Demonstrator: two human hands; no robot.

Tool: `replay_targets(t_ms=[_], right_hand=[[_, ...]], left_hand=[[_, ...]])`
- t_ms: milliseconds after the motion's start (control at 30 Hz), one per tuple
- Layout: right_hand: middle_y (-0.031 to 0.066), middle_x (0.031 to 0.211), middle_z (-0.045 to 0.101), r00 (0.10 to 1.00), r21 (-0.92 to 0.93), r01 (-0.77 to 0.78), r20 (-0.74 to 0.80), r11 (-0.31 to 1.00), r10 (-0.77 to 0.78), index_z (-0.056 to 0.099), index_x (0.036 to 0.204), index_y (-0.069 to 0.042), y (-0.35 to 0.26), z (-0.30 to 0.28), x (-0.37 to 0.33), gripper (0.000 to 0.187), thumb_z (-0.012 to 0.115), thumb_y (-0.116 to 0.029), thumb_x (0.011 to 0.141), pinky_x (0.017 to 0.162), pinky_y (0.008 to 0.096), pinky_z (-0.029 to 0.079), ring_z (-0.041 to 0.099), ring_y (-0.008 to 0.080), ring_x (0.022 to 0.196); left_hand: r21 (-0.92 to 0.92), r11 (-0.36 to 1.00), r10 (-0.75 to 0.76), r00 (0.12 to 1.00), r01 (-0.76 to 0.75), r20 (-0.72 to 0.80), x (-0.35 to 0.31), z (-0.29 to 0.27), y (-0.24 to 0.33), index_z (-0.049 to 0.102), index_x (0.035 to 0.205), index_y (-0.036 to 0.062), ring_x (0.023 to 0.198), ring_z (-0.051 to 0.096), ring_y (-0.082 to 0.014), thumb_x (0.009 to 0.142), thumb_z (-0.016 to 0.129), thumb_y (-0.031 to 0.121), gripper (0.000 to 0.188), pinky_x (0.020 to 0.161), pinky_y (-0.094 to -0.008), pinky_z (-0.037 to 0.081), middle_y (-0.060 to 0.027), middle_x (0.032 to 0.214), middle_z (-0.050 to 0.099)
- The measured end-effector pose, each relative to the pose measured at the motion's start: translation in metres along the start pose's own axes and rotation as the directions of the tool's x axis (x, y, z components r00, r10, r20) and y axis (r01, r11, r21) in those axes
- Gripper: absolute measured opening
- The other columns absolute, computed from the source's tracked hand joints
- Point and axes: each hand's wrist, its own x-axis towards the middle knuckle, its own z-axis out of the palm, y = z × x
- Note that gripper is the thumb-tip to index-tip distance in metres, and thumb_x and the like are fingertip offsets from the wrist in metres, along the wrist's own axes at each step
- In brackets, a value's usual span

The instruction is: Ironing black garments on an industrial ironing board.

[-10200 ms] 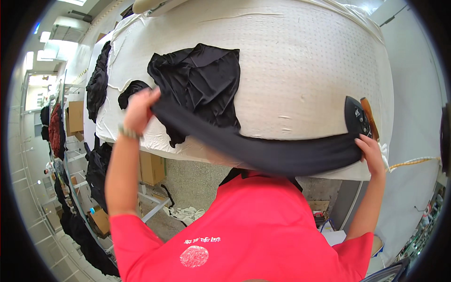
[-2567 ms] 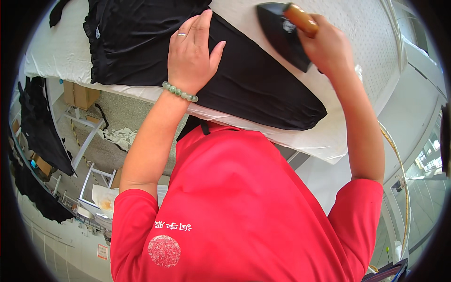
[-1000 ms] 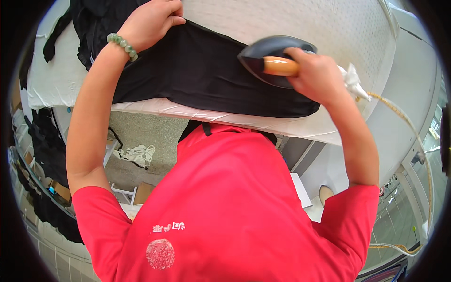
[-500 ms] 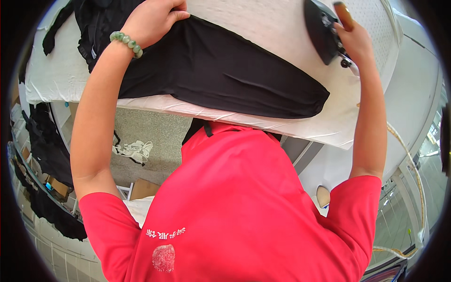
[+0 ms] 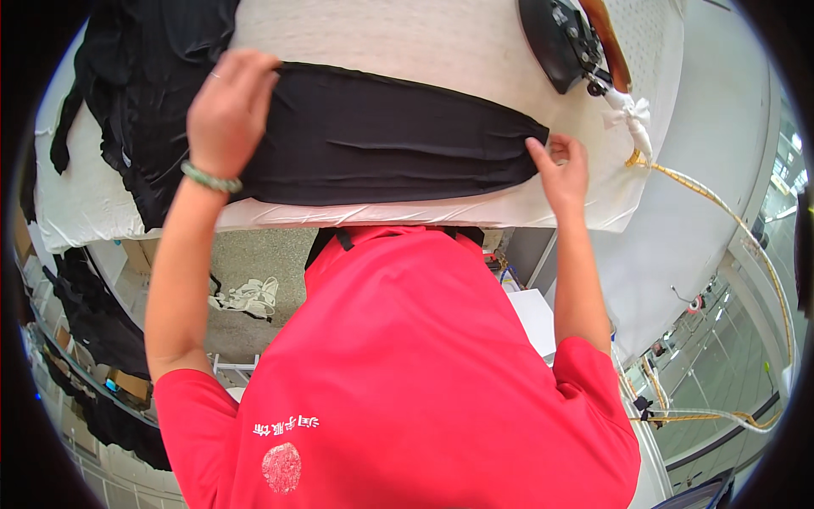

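Note:
A black garment lies on the white padded ironing table (image 5: 593, 199), its long sleeve (image 5: 398, 136) stretched out to the right. My left hand (image 5: 227, 114), slightly blurred and wearing a bead bracelet (image 5: 211, 177), is closed at the sleeve's upper edge, near the garment's body (image 5: 161, 51). At the narrow cuff end, my right hand (image 5: 564, 170) pinches the fabric between thumb and fingers. Shallow creases run along the sleeve. The black iron (image 5: 551, 42) with a wooden handle rests on the table at the far right, out of my hands.
A yellowish hose and white cord (image 5: 712, 199) run from the iron down the right side. Black clothes (image 5: 97, 314) hang at the left below the table. White straps or cloth (image 5: 250, 297) lie on the floor beneath.
My right hand has let go of the iron and taken hold of the sleeve's cuff. My left hand has come nearer, and the sleeve lies straighter and further left.

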Motion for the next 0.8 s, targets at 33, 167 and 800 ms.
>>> replay_targets(t_ms=[33,167,800], right_hand=[[0.0112,0.107,0.065,0.999,0.001,0.011,0.036,1.0,-0.011,0.065,0.114,0.001,0.001,0.004,-0.01,0.04,0.081,-0.024,0.087,0.084,0.0351,0.054,0.066,0.0233,0.094],[0.013,0.111,0.066,0.984,0.352,-0.12,0.166,0.928,0.064,0.064,0.116,0.003,-0.015,-0.004,-0.015,0.037,0.077,-0.021,0.091,0.078,0.0312,0.055,0.068,0.0193,0.088],[0.0123,0.115,0.065,0.879,0.314,0.189,0.369,0.93,-0.303,0.052,0.14,-0.004,0.029,-0.034,0.007,0.057,0.076,-0.021,0.091,0.075,0.0344,0.056,0.07,0.0209,0.086]], left_hand=[[-0.038,0.998,0.048,0.998,-0.046,0.045,-0.006,0.009,0.017,0.069,0.104,0.0103,0.089,0.067,-0.028,0.09,0.067,0.011,0.014,0.072,-0.037,0.053,-0.0071,0.103,0.067],[-0.081,0.989,0.134,0.976,-0.121,0.175,-0.019,0.048,0.072,0.072,0.103,0.0105,0.096,0.068,-0.0239,0.082,0.071,0.008,0.021,0.08,-0.0344,0.053,-0.003,0.108,0.068],[-0.072,0.996,-0.045,0.987,0.057,0.157,-0.021,0.109,0.263,0.059,0.134,0.0052,0.141,0.042,-0.0338,0.082,0.077,0.028,0.06,0.118,-0.0504,0.03,-0.0165,0.148,0.049]])
